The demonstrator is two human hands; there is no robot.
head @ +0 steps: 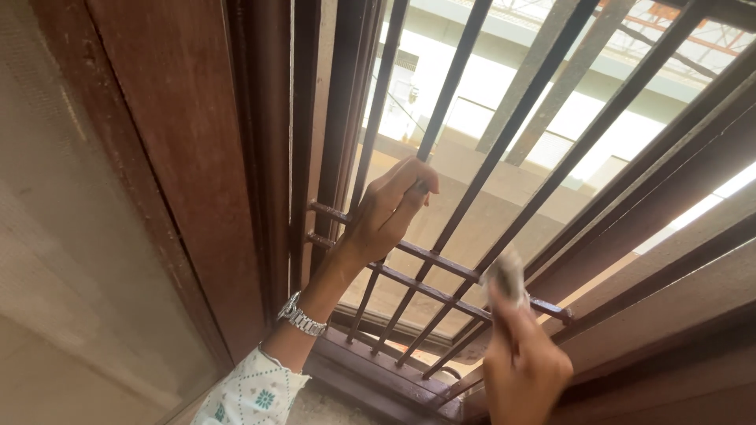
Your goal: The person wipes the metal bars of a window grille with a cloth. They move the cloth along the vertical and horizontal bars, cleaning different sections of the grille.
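Note:
My left hand [386, 208] is closed around one upright bar of a dark brown metal window grille [551, 71], a little above its two horizontal cross bars [429, 256]. A silver wristwatch [301, 316] and a white patterned sleeve [253, 391] show on that arm. My right hand [524, 366] comes up from the bottom edge and presses a small grey cloth [506, 275] against the cross bars where they meet another upright bar.
A brown wooden window frame [189, 142] stands at the left, with a mesh panel [71, 260] beside it. The sill [370, 370] runs below the grille. Beyond the bars are a beige ledge and bright buildings.

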